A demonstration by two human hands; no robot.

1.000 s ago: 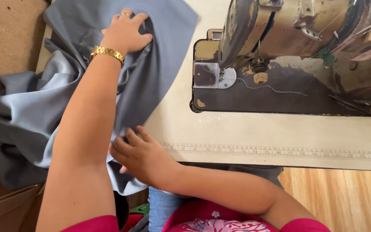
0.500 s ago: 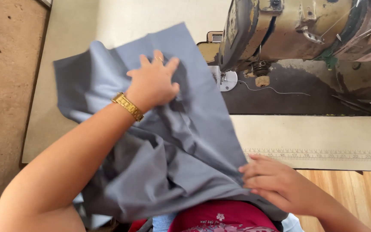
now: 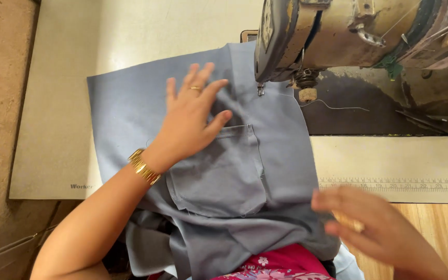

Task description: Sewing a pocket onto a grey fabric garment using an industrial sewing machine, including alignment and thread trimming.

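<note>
Positioning the grey fabric [image 3: 219, 171] calls for even pressure: the left hand [image 3: 190, 122] lies open and flat on it, gripping nothing, beside the presser foot [image 3: 260, 89]. Right hand [image 3: 377, 228] hovers blurred, loosely open, empty, near the fabric's edge on the bench [image 3: 58, 129].

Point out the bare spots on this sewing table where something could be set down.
Bare: table top left of the grey fabric, and the strip between machine bed and ruler. Crowded: under the sewing machine, where the left hand presses fabric.
</note>
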